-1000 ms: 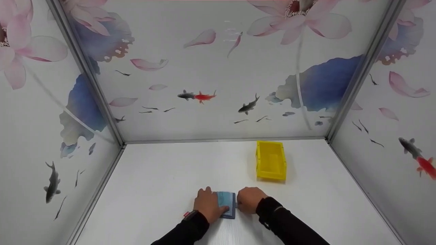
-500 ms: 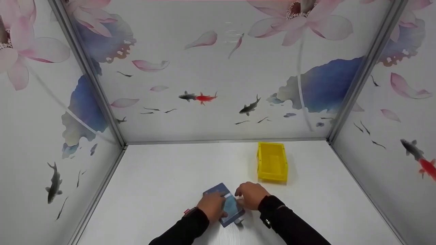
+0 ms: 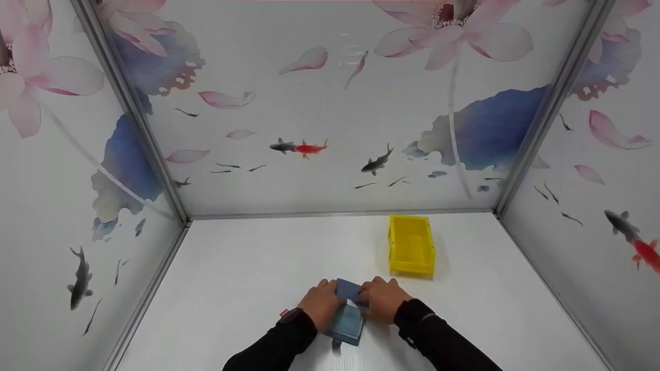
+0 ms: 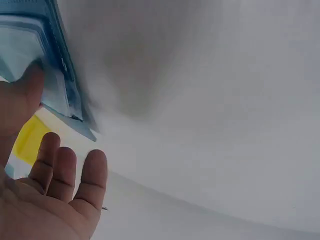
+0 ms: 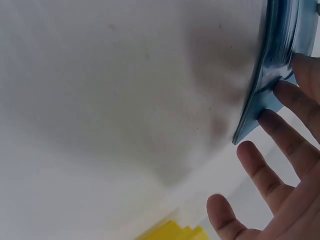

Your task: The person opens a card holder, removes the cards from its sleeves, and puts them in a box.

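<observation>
Blister package [image 3: 346, 325]: blue, held over white table [image 3: 247, 268]; contents unclear.
Left hand [image 3: 319, 306]: thumb gripping its face, forefinger hidden.
Right hand [image 3: 383, 301]: thumb and fingertips pinching its edge, palm partly cropped.

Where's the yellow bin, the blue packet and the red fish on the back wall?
Yellow bin [image 3: 412, 246], head view: its inside.
Blue packet [image 3: 346, 323], head view: its paler lower part.
Red fish [image 3: 309, 148], head view: its body.

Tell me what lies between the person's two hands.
A blue pack lies between the left hand and the right hand, with both touching it. The head view shows this.
</observation>
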Demonstrator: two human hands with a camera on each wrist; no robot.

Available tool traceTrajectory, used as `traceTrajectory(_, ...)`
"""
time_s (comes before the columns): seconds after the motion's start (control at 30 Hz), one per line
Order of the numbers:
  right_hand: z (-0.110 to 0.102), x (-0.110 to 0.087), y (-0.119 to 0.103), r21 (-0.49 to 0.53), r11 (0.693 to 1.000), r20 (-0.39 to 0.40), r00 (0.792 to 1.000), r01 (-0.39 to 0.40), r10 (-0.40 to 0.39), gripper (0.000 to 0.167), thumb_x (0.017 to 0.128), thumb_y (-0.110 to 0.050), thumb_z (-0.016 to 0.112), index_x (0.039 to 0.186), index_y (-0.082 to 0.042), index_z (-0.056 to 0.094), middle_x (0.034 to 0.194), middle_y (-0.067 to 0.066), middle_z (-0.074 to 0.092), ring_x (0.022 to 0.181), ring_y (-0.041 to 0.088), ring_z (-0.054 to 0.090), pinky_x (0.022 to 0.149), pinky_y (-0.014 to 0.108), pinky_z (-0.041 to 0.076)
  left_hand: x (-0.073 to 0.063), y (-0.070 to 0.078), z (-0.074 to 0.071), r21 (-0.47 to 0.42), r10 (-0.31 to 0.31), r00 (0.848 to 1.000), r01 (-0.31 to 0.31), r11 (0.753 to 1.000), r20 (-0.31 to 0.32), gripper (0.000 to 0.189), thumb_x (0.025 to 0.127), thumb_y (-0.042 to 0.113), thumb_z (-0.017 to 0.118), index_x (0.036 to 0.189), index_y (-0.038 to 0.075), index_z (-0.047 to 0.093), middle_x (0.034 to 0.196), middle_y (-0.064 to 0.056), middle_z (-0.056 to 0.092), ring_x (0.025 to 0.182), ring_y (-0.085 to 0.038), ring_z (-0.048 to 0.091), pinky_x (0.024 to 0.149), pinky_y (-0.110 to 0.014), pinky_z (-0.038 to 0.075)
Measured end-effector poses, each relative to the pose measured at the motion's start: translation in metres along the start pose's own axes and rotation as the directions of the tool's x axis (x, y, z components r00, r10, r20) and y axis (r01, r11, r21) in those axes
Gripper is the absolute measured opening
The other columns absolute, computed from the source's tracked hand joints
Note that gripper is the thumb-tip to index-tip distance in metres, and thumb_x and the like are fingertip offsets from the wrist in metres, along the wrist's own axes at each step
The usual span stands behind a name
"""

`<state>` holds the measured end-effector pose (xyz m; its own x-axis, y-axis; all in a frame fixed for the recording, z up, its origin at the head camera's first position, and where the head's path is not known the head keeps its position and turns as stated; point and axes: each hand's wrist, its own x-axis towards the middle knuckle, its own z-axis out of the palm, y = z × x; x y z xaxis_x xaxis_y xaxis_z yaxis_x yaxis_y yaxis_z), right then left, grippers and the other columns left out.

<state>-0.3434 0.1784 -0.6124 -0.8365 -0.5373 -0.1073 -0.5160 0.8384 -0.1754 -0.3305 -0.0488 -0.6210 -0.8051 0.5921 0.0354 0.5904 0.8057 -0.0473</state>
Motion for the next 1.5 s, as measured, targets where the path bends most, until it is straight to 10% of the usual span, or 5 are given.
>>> traceTrajectory(0.23, 0.001, -0.014, 0.006, 0.026, 1.0, 0.021, 1.0, -0.002, 0.001, 0.026, 0.098, -0.033, 0.087, 0.124, -0.027, 0.089, 0.111, -0.004, 0.069, 0.103, 0.018, 0.056, 0.086, 0.047, 0.047, -0.002, 0.008, 0.002, -0.095, -0.148, 0.984, 0.157, 0.983, 0.097, 0.041, 0.109, 0.046, 0.075, 0.141, 0.021, 0.082, 0.12, -0.007, 0.073, 0.107, -0.023, 0.065, 0.098, -0.049, 0.058)
traceTrajectory(0.37, 0.002, -0.017, 0.005, 0.002, 0.998, -0.006, 0.998, 0.062, -0.062, 0.021, 0.099, -0.032, 0.086, 0.117, -0.023, 0.09, 0.131, 0.001, 0.073, 0.124, 0.024, 0.062, 0.096, 0.056, 0.056, -0.001, 0.016, 0.005, -0.089, -0.177, 0.979, 0.187, 0.978, 0.105, 0.077, 0.089, 0.079, 0.083, 0.14, 0.022, 0.081, 0.127, -0.008, 0.069, 0.115, -0.027, 0.058, 0.1, -0.056, 0.053)
traceTrajectory(0.67, 0.0, -0.022, -0.004, -0.022, 0.997, 0.015, 0.997, 0.075, -0.075, 0.016, 0.097, -0.036, 0.089, 0.102, -0.021, 0.089, 0.116, -0.003, 0.071, 0.104, 0.018, 0.059, 0.089, 0.056, 0.057, -0.007, 0.005, 0.019, -0.214, -0.115, 0.993, 0.117, 0.97, 0.023, 0.083, 0.082, 0.058, 0.1, 0.147, 0.013, 0.072, 0.131, -0.005, 0.07, 0.116, -0.021, 0.064, 0.097, -0.046, 0.06)
traceTrajectory(0.9, 0.0, -0.022, -0.005, 0.054, 0.998, 0.068, 0.998, 0.01, -0.014, 0.019, 0.096, -0.04, 0.09, 0.101, -0.022, 0.088, 0.104, -0.007, 0.062, 0.096, 0.015, 0.053, 0.095, 0.062, 0.057, -0.015, -0.001, 0.007, -0.388, -0.141, 0.987, 0.162, 0.907, 0.081, 0.072, 0.084, 0.039, 0.104, 0.141, 0.005, 0.075, 0.143, -0.009, 0.07, 0.129, -0.024, 0.068, 0.112, -0.044, 0.059)
traceTrajectory(1.5, -0.002, 0.005, -0.01, 0.147, 0.986, -0.109, 0.992, 0.077, -0.062, 0.066, 0.069, -0.039, 0.111, 0.126, -0.022, 0.083, 0.123, -0.008, 0.084, 0.113, 0.016, 0.063, 0.09, 0.052, 0.044, -0.011, -0.006, 0.006, -0.426, -0.127, 0.991, 0.137, 0.894, 0.052, 0.07, 0.074, 0.04, 0.11, 0.127, 0.006, 0.079, 0.121, -0.002, 0.074, 0.105, -0.013, 0.065, 0.1, -0.036, 0.06)
